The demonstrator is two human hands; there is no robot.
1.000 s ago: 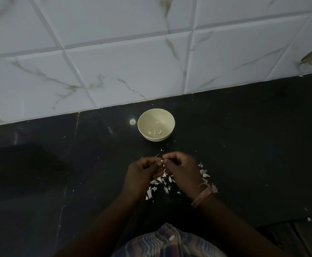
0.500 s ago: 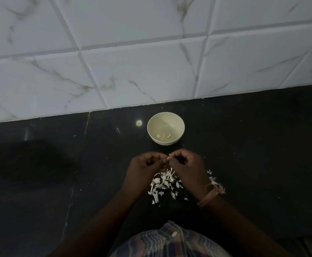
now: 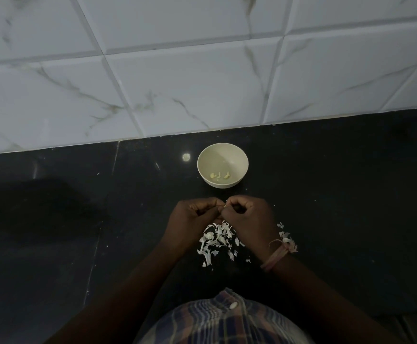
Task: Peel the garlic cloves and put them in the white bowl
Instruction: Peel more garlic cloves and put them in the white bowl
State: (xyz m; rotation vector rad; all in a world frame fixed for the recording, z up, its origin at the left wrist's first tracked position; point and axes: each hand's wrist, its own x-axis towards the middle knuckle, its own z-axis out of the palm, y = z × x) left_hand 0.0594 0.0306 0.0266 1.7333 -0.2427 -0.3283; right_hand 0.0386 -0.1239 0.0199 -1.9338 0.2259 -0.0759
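- Head cam: garlic clove point(image 3: 224, 206) is a tiny pale speck pinched between both hands, held above the counter just in front of the white bowl point(image 3: 222, 155); mostly hidden by fingers.
- Left hand point(image 3: 195, 219) and right hand point(image 3: 248, 217): fingers curled tight, thumb/forefinger tips meeting on the clove. Knuckles touching.
- vs 1 s ago: hands are a bit closer to the bowl and pressed tighter together; the skin strand that stuck up between the fingertips 0.5 s ago is no longer visible. Prob. means a strip came off, but can't confirm.
- Bowl holds a few peeled cloves point(image 3: 219, 175) at the near side of its bottom, same count as before, so nothing new dropped in yet.
- Skin scraps point(image 3: 216, 240) piled on the black counter point(image 3: 78, 244) under and between the wrists, some more by the right wrist band point(image 3: 277, 254).
- Judgement: still mid-peel on this clove; the drop into the bowl comes next, short reach fwd.
- Tiled wall point(image 3: 202, 83) behind the bowl; plaid shirt point(image 3: 222, 321) at bottom edge.
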